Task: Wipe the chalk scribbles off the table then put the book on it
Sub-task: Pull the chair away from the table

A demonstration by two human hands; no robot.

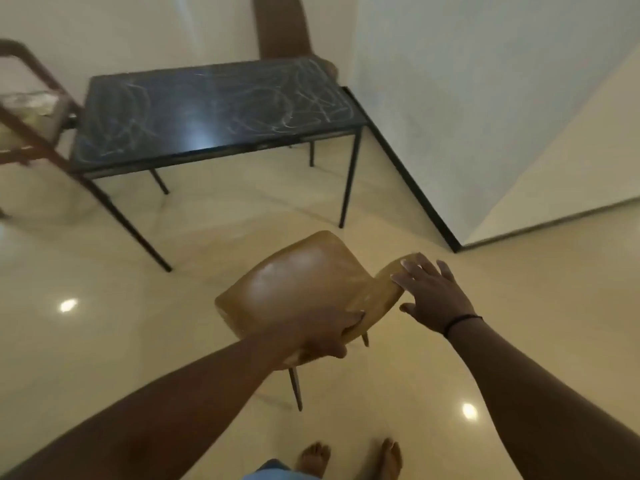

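A black table stands ahead by the wall, its glossy top covered in white chalk scribbles. In front of me stands a tan chair. My left hand grips the near edge of the chair's seat. My right hand lies with straight spread fingers on the top of the chair's backrest. No book and no cloth show in this view.
A brown wooden chair with a patterned cushion stands at the table's left end. Another brown chair stands behind the table against the wall. A white wall corner juts out on the right. My bare feet stand on glossy cream floor.
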